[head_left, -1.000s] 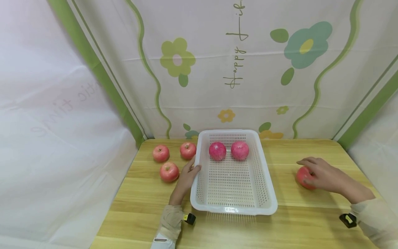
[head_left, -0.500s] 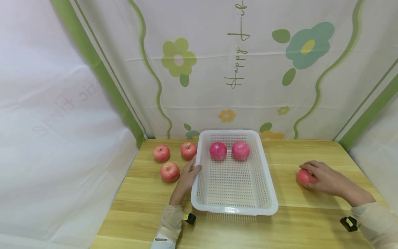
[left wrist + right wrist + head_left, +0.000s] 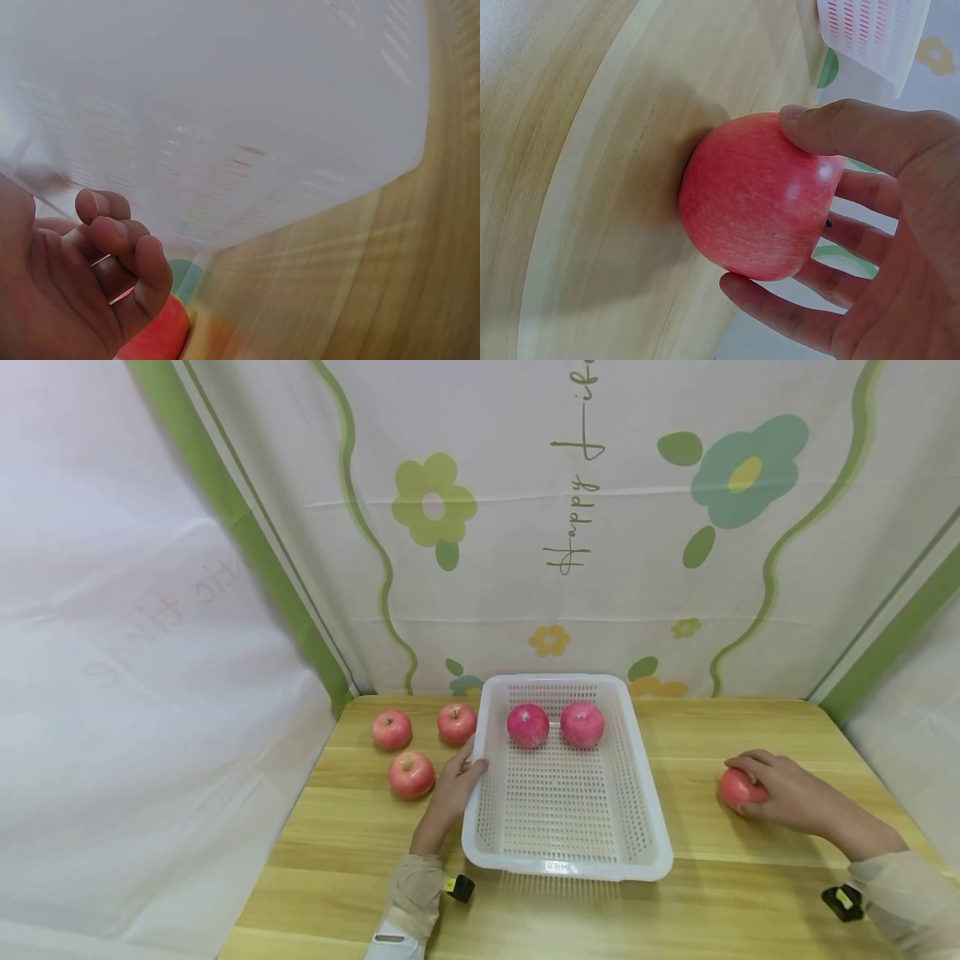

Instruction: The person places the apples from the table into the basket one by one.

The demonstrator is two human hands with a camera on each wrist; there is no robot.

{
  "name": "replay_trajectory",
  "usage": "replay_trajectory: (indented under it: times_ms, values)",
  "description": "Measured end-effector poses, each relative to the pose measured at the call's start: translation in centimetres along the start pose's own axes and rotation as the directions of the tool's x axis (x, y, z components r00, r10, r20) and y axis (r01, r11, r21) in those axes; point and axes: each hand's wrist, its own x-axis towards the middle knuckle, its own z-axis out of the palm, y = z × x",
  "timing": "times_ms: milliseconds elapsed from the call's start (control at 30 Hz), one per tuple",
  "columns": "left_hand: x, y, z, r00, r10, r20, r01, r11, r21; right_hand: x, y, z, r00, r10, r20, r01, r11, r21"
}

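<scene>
A white perforated plastic basket (image 3: 555, 867) stands in the middle of the wooden table. Inside it, at the far end, lie two deep-pink round fruits (image 3: 528, 727). My left hand (image 3: 453, 789) grips the basket's left rim, thumb over the edge; in the left wrist view its curled fingers (image 3: 150, 270) show below the rim, outside the wall. On the right of the table my right hand (image 3: 787, 793) holds a red apple (image 3: 757, 199), thumb on one side and fingers round the other. That apple appears to rest on the tabletop.
Three red apples lie left of the basket: one at the far left (image 3: 392, 730), one by the rim (image 3: 456, 724) and one nearer (image 3: 411, 776). Printed white curtains (image 3: 525, 527) close off the back and sides of the table (image 3: 337, 860).
My right hand came down over the apple and its fingers closed round it. The left hand and the basket have stayed in place.
</scene>
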Motion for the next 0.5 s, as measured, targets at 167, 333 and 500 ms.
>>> replay_trajectory:
  times_ms: [167,333,500]
  values:
    - [0.05,-0.19,-0.03,1.0,-0.004,-0.006,0.004,1.0,0.013,0.09,-0.03,-0.01,1.0,0.011,0.003,-0.011,1.0,-0.004]
    - [0.17,-0.34,-0.06,1.0,-0.008,-0.013,0.008,1.0,0.011,0.15,-0.07,-0.16,1.0,0.023,0.018,-0.023,1.0,-0.004]
    - [0.16,-0.42,-0.09,1.0,-0.007,-0.012,0.007,1.0,0.017,0.22,-0.09,-0.25,0.999,0.026,0.023,-0.025,1.0,-0.001]
